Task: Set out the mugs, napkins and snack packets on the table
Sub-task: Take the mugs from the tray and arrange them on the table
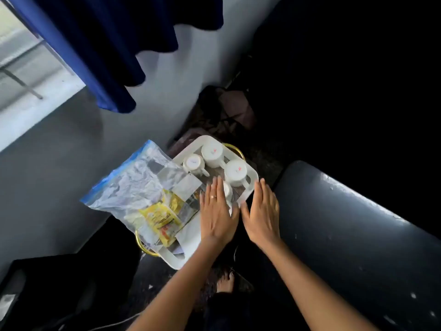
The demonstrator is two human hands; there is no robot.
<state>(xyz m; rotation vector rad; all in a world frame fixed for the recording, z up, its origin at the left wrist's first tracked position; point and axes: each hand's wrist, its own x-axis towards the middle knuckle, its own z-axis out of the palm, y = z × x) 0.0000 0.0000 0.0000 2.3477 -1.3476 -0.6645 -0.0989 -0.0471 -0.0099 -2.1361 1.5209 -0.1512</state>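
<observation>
Left hand [218, 216] and right hand [262, 211] flat, fingers spread, grasping nothing, over upturned white ceramic mugs [235, 172] on white rectangular plastic tray [253, 174] beside clear plastic bag of yellow snack packets [162, 213]; best gripped singly by handle.

Four white mugs [213, 152] upside down on one white tray [253, 174], fourth half hidden under left hand [218, 215]. One clear bag [133, 185] at 9 o'clock. Yellow snack packets [162, 217] inside, number unclear. Two hands: right hand [262, 216].
</observation>
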